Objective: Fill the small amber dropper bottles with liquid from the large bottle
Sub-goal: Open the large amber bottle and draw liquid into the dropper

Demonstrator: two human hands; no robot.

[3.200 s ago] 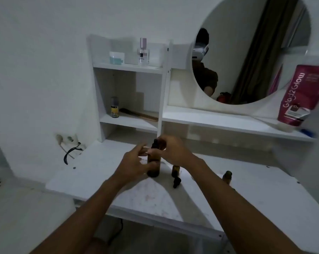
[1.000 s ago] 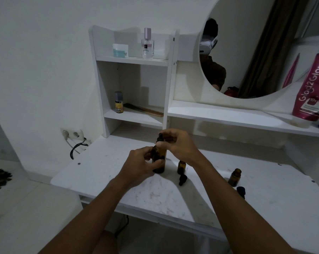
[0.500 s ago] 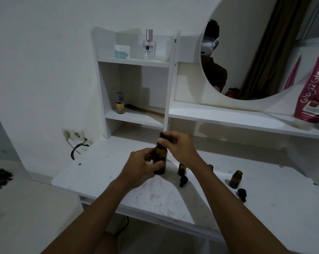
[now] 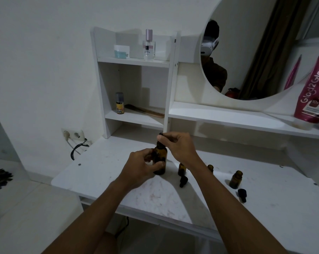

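Large amber bottle [image 4: 161,156] upright on white vanity table [image 4: 100,169], centre-left. Left hand [image 4: 140,166] grips bottle body, fingers and thumb curled round it. Right hand [image 4: 179,146] pinches black dropper cap [image 4: 160,134] at bottle neck, fingertips closed on it. To right, all uncapped: first small amber bottle [image 4: 182,169] just beside large one; second small amber bottle [image 4: 210,167] partly hidden behind right forearm; third small amber bottle [image 4: 236,179] well apart. Loose dropper [image 4: 183,181] lies near first bottle, another loose dropper [image 4: 242,194] near third.

Pink tube [image 4: 314,92], right shelf: "Glad2Glow" in pale letters running up its side; small label patch below shows "10", the rest illegible. Perfume bottle [image 4: 149,46] label and yellow can [image 4: 119,105] print: too small to read.
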